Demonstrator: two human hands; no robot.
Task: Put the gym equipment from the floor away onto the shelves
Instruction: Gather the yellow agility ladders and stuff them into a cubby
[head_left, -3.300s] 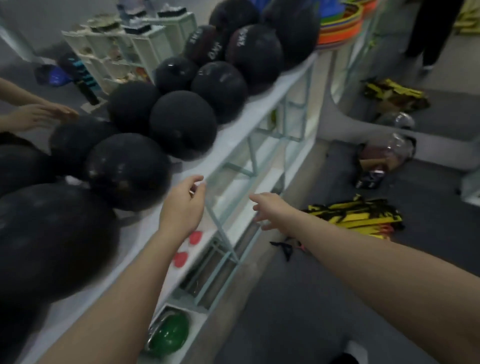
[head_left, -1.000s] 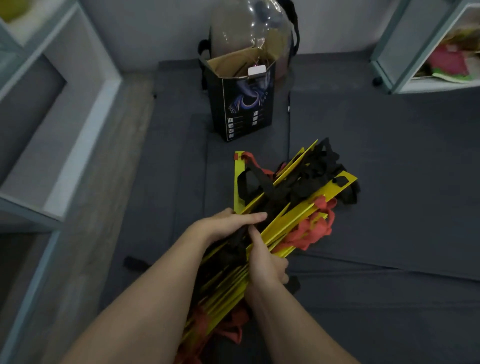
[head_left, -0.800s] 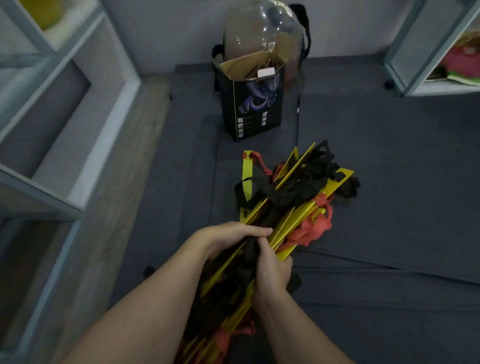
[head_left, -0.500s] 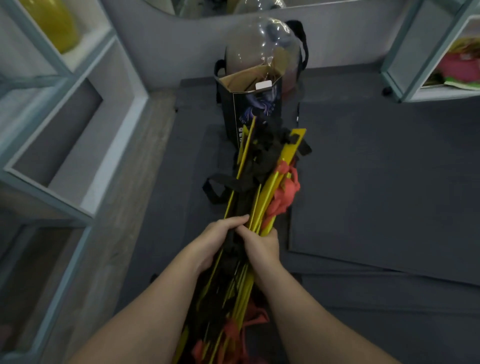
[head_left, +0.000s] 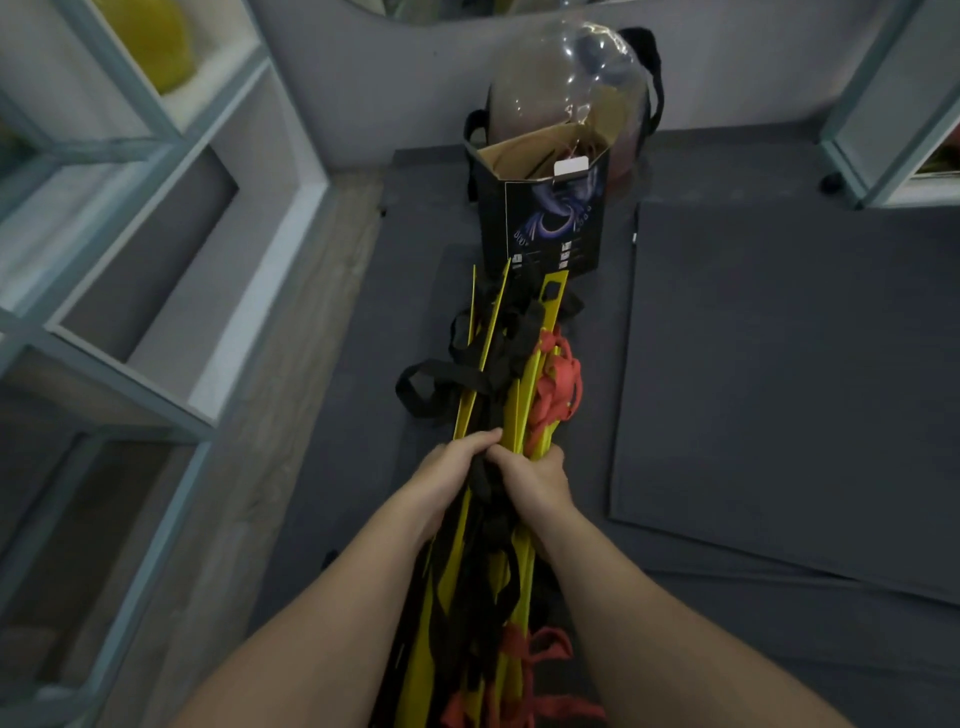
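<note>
A folded agility ladder (head_left: 511, 374), made of yellow rungs with black and red straps, is bundled lengthwise and held off the floor, pointing away from me. My left hand (head_left: 449, 467) and my right hand (head_left: 535, 480) grip the bundle side by side around its middle. Its near end hangs down between my forearms. White and pale blue shelves (head_left: 171, 270) stand at the left, with open compartments.
A black open-topped box (head_left: 550, 223) stands on the grey floor mats (head_left: 779, 364) just beyond the ladder's tip, with a clear plastic ball (head_left: 566, 78) behind it. Another shelf unit (head_left: 893, 130) is at the far right. Something yellow (head_left: 150, 41) sits in an upper left compartment.
Both hands gathered the spread ladder on the mat into one tight bundle and lifted it, swinging its far end from the right round to straight ahead. The view rose with it.
</note>
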